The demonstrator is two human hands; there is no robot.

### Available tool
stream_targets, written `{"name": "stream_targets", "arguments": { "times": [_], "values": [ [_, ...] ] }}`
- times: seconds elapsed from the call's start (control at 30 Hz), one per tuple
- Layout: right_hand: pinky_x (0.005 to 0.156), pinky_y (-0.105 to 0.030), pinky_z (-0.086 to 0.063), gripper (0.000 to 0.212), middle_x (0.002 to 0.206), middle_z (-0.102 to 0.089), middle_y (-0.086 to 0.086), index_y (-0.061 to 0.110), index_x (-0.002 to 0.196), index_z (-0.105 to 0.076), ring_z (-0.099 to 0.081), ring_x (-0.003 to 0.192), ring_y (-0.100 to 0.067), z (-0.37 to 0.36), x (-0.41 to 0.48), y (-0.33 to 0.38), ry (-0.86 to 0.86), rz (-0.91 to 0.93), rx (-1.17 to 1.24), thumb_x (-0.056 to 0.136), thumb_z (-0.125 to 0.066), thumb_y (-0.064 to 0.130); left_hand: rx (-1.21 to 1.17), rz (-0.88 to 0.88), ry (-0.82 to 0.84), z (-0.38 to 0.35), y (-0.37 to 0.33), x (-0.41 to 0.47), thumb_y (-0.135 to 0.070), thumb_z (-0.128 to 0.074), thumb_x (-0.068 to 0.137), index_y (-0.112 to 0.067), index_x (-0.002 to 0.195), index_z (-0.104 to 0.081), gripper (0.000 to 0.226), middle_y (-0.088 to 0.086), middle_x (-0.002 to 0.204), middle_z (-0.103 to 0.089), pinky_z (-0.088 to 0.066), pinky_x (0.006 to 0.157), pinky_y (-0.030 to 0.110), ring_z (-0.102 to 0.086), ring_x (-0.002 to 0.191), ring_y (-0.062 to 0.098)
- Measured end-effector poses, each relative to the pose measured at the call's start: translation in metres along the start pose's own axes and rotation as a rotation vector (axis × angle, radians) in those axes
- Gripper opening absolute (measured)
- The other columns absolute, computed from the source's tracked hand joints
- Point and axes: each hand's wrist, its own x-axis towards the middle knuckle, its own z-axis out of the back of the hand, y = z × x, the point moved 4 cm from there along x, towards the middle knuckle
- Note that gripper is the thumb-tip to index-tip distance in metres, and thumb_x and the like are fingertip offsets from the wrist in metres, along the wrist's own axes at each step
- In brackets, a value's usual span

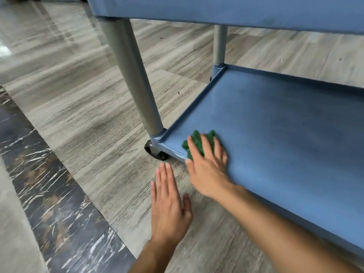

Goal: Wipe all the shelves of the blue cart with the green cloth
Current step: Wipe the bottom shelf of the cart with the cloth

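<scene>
The grey wood floor [78, 105] lies under the flat left hand [169, 205], whose fingers are straight and close together; whether they touch it is unclear. The blue cart's [216, 8] bottom shelf [275, 134] is beneath the right hand [208, 164], whose straight, slightly spread fingers press the green cloth [197, 142] down. The cloth bunches under and beyond those fingertips, near the shelf's corner. A black wheel [154, 151] sits just left of them.

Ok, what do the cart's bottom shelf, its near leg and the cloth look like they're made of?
Bottom shelf: likely moulded plastic, matte blue, its raised rim formed in one piece. Leg: smooth grey tube with a dull sheen, probably metal, possibly plastic. Green cloth: soft, fuzzy fabric, perhaps microfibre, bunched under the right hand.
</scene>
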Motion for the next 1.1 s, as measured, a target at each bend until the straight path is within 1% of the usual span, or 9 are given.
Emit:
{"name": "stream_targets", "arguments": {
  "times": [0.17, 0.3, 0.37, 0.43, 0.57, 0.7, 0.8, 0.9, 1.1],
  "values": [
    [0.122, -0.055, -0.010, 0.052, 0.166, -0.021, -0.007, 0.026, 0.153, -0.039, -0.009, 0.151, -0.039, -0.008, 0.038, 0.047, -0.033, 0.076, 0.102, 0.104, -0.034, 0.043, -0.114, 0.064, -0.099, 0.031, 0.031, 0.017, -0.008, -0.053, 0.093, -0.012, 0.157, -0.010, 0.077, -0.001, 0.165, -0.004, -0.011, 0.125, 0.047, 0.001, 0.154, 0.017],
    [0.118, -0.044, -0.032, 0.034, 0.152, -0.048, -0.007, 0.018, 0.123, -0.072, -0.037, 0.142, -0.033, -0.001, 0.034, 0.062, -0.112, 0.265, 0.226, 0.089, -0.067, 0.019, -0.150, -0.019, -0.187, 0.053, 0.037, 0.029, 0.001, -0.051, 0.090, -0.013, 0.155, -0.027, 0.070, 0.004, 0.163, -0.026, -0.024, 0.121, 0.051, -0.018, 0.152, 0.018],
    [0.112, -0.043, -0.039, 0.034, 0.148, -0.051, -0.007, 0.017, 0.116, -0.075, -0.043, 0.137, -0.033, -0.003, 0.027, 0.066, -0.115, 0.392, 0.169, 0.084, -0.068, 0.009, -0.143, -0.114, -0.230, 0.065, 0.034, 0.039, 0.002, -0.047, 0.085, -0.009, 0.151, -0.036, 0.067, 0.008, 0.158, -0.036, -0.031, 0.116, 0.053, -0.028, 0.149, 0.023],
    [0.108, -0.049, -0.040, 0.047, 0.155, -0.039, -0.005, 0.021, 0.132, -0.063, -0.037, 0.139, -0.034, -0.009, 0.025, 0.071, -0.059, 0.451, -0.027, 0.087, -0.059, 0.008, -0.057, -0.214, -0.227, 0.077, 0.030, 0.051, -0.001, -0.041, 0.079, -0.007, 0.148, -0.042, 0.069, 0.011, 0.155, -0.040, -0.033, 0.115, 0.054, -0.034, 0.146, 0.028],
    [0.122, -0.053, -0.016, 0.067, 0.167, -0.008, -0.016, 0.023, 0.157, -0.023, -0.009, 0.153, -0.039, -0.010, 0.023, 0.063, 0.067, 0.428, -0.310, 0.092, -0.029, 0.009, 0.181, -0.330, -0.052, 0.080, 0.015, 0.075, -0.009, -0.043, 0.072, -0.014, 0.154, -0.028, 0.084, 0.004, 0.163, -0.025, -0.019, 0.122, 0.050, -0.017, 0.152, 0.026],
    [0.121, -0.046, -0.030, 0.062, 0.166, -0.020, -0.016, 0.021, 0.143, -0.052, -0.022, 0.151, -0.038, 0.008, -0.005, 0.032, 0.016, 0.504, -0.261, 0.087, -0.035, 0.003, 0.316, -0.364, 0.075, 0.067, 0.007, 0.084, -0.013, -0.042, 0.078, -0.019, 0.158, -0.011, 0.086, 0.000, 0.167, -0.009, -0.008, 0.124, 0.048, -0.002, 0.154, 0.022],
    [0.103, -0.048, -0.052, 0.058, 0.152, -0.048, -0.018, 0.016, 0.117, -0.073, -0.051, 0.134, -0.042, 0.025, -0.044, -0.010, -0.082, 0.527, -0.237, 0.065, -0.068, -0.010, 0.327, -0.360, 0.126, 0.054, 0.002, 0.077, -0.013, -0.042, 0.082, -0.019, 0.158, -0.006, 0.085, 0.000, 0.167, -0.005, 0.000, 0.125, 0.045, 0.002, 0.154, 0.022],
    [0.089, -0.046, -0.059, 0.075, 0.151, -0.051, -0.014, 0.019, 0.112, -0.074, -0.056, 0.131, -0.039, 0.036, -0.091, -0.066, -0.040, 0.501, -0.250, 0.045, -0.078, -0.014, 0.334, -0.402, 0.192, 0.037, -0.013, 0.060, -0.015, -0.041, 0.083, -0.020, 0.158, 0.000, 0.087, 0.000, 0.167, -0.001, 0.002, 0.124, 0.046, 0.005, 0.154, 0.022],
    [0.070, -0.035, -0.063, 0.089, 0.152, -0.051, -0.005, 0.029, 0.112, -0.073, -0.065, 0.122, -0.029, 0.090, -0.190, -0.143, 0.088, 0.228, -0.237, 0.033, -0.079, -0.013, 0.254, -0.588, 0.307, 0.015, -0.092, 0.030, -0.019, -0.040, 0.086, -0.021, 0.158, -0.003, 0.081, 0.000, 0.167, -0.001, 0.006, 0.123, 0.041, 0.003, 0.154, 0.022]
  ]
}}
